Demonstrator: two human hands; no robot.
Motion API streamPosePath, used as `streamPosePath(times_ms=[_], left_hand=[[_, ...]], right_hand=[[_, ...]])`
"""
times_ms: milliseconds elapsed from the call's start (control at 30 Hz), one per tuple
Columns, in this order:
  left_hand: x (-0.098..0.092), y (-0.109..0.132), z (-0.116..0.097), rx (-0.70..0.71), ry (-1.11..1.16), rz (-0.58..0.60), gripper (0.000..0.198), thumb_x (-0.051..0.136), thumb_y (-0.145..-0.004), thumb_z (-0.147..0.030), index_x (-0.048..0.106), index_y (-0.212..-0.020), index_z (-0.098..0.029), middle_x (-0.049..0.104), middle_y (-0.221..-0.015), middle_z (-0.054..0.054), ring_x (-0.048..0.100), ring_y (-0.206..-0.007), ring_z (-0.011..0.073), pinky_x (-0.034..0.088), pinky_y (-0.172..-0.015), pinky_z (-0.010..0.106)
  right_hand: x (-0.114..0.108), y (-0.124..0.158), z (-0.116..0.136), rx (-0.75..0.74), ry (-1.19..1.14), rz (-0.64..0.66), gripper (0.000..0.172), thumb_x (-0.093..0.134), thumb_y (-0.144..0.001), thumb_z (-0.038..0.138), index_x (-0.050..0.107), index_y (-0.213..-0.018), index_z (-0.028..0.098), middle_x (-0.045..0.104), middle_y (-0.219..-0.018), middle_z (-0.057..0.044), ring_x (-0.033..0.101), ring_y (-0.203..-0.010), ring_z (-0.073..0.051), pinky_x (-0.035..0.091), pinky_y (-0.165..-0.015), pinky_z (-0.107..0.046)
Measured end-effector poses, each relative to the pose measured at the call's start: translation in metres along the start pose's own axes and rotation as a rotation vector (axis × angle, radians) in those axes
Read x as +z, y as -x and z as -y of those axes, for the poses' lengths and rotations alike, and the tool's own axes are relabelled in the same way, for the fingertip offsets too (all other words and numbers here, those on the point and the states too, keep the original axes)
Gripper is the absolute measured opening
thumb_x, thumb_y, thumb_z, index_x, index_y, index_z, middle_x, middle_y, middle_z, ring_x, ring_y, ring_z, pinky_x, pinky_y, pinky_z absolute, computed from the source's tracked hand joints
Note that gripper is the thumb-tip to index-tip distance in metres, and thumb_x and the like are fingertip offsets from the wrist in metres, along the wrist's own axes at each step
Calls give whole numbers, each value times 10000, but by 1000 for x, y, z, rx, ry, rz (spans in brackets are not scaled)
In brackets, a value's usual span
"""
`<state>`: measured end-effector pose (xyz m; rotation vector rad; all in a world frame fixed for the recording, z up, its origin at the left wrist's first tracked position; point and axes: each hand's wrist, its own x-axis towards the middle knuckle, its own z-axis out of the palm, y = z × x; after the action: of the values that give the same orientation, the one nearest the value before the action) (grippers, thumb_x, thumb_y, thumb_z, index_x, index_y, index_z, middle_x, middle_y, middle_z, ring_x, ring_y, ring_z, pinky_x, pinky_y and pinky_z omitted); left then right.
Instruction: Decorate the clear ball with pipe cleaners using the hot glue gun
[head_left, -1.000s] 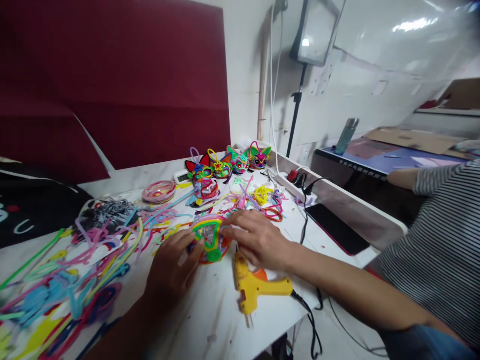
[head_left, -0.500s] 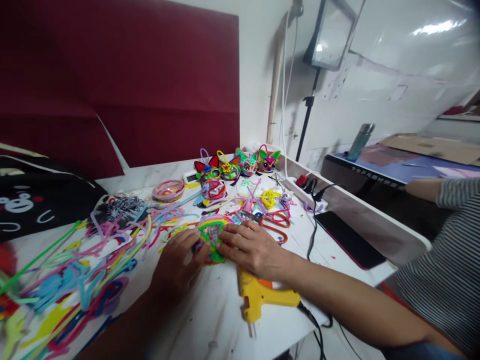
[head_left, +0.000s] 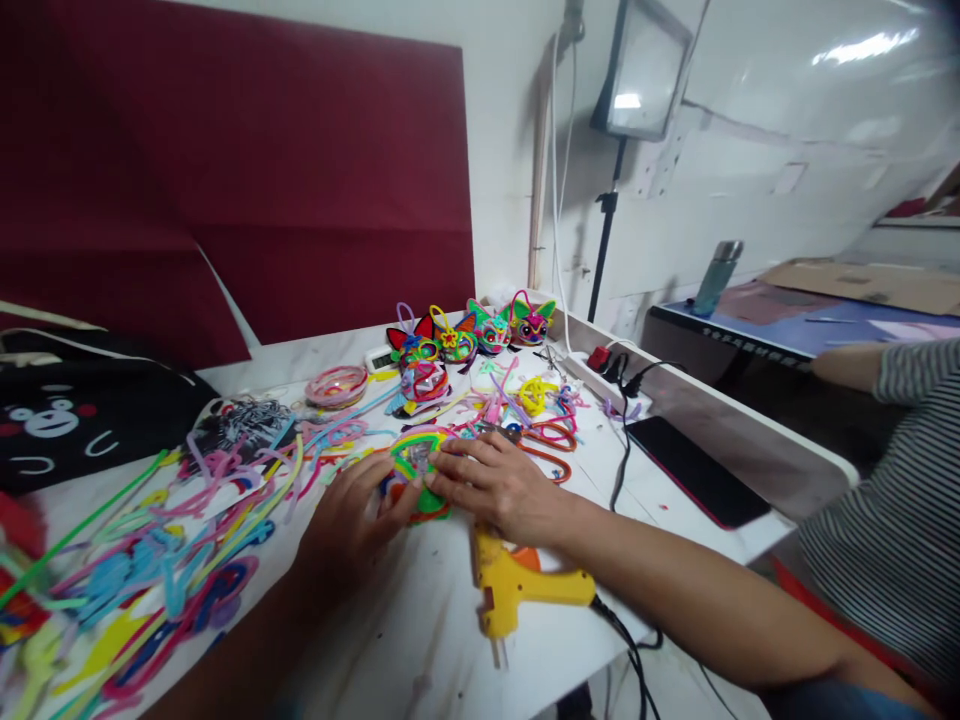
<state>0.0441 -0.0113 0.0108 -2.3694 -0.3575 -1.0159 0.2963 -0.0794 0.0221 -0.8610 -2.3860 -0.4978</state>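
Between my two hands is a round pipe-cleaner ornament (head_left: pixel 417 452), green, yellow and pink at the rim with a shiny clear middle. My left hand (head_left: pixel 358 512) grips its left side with the thumb along the near edge. The fingers of my right hand (head_left: pixel 504 490) press on its right side and cover part of it. A yellow hot glue gun (head_left: pixel 517 590) lies just under my right wrist, nozzle toward me. Behind my right hand are orange-handled scissors (head_left: pixel 547 437).
Loose pipe cleaners (head_left: pixel 187 540) cover the left of the table. Several finished animal-face ornaments (head_left: pixel 491 328) stand at the back. A black phone (head_left: pixel 697 472) and a power strip (head_left: pixel 604 380) lie on the right. A person in a striped sleeve (head_left: pixel 919 370) sits beyond the table's edge.
The view has shifted slightly. Both hands stay on the ornament with almost the same hold, and the glue gun lies where it was.
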Motion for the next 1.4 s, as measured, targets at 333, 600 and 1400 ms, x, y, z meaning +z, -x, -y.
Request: streamPosePath(times_ms=[333,600,1400], left_hand=[[-3,-4,1,43,-53,-8,315,566,-867,-37,628,-1121,-212,615,-1184,142,608,-1171,304,549,-932,457],[-5,-6,0,56,-38,26,384,566,-847,-2,588,-1164,-218,578,-1217,154,564,-1222,308,526,-957,486],[-6,0,-8,-39,87,89,477,507,-843,-111,536,-1307,-213,515,-1279,174,497,-1226,340,485,-969,557]], right_hand=[[2,8,-15,248,-212,-261,463,442,-800,2,583,-1219,140,657,-1164,-149,586,-1107,-238,487,-924,-408],[2,12,-19,296,-202,-255,345,467,-817,40,635,-1107,124,673,-1066,-135,603,-1004,-240,506,-886,-387],[-1,11,-2,100,-186,-212,412,496,-826,47,601,-1199,187,647,-1106,-111,565,-965,-229,450,-809,-386]])
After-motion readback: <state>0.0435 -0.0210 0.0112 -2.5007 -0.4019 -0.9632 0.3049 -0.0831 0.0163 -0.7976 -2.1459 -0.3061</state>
